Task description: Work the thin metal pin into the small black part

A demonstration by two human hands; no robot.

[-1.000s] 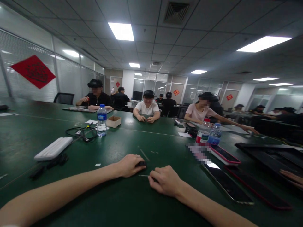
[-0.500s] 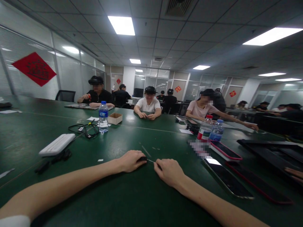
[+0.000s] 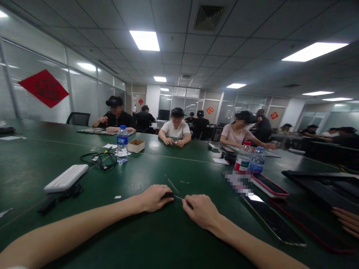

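nothing can be read. the large red diamond sign (image 3: pixel 44 89) on the glass wall (image 3: pixel 84 97) at left carries dark markings, illegible here; the smaller red signs (image 3: pixel 210 110) farther back are no clearer. print on the blue-capped bottle (image 3: pixel 122 144) at left and the red-capped bottle (image 3: pixel 242 161) at right is too small to tell.

A shared office, shown by ceiling light panels (image 3: pixel 144 40), glass partitions (image 3: pixel 84 93) and a long green table (image 3: pixel 157 160).

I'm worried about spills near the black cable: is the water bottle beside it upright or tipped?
Upright: the water bottle stands vertically on the green table, with its blue cap at the top.
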